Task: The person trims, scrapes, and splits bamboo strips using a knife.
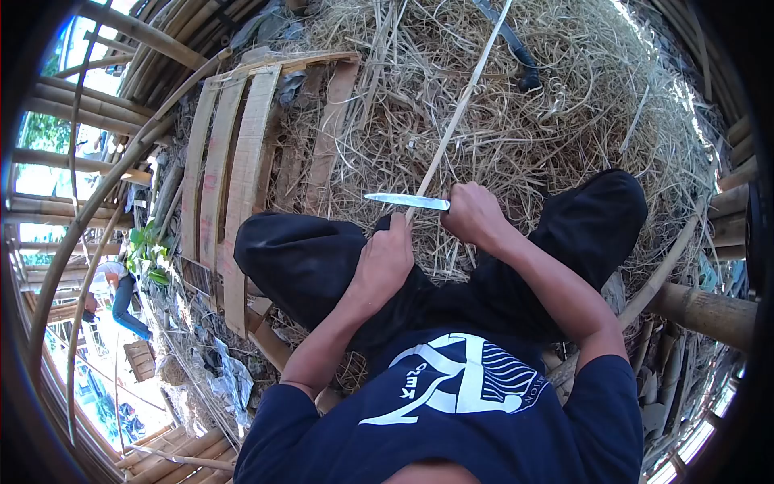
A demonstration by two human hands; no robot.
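My right hand is closed around the handle of a knife, whose bright blade points left. The blade lies across a long, thin bamboo strip, close above my left hand. My left hand is wrapped round the strip near its lower end, between my knees. From there the strip slants up and right, out of the top of the view. Whether the blade's edge bites into the strip I cannot tell.
Bamboo shavings cover the ground ahead, with a dark-handled machete on them. Left of my knee lies a slatted wooden pallet. Bamboo poles stand at the left, and another person is beyond them.
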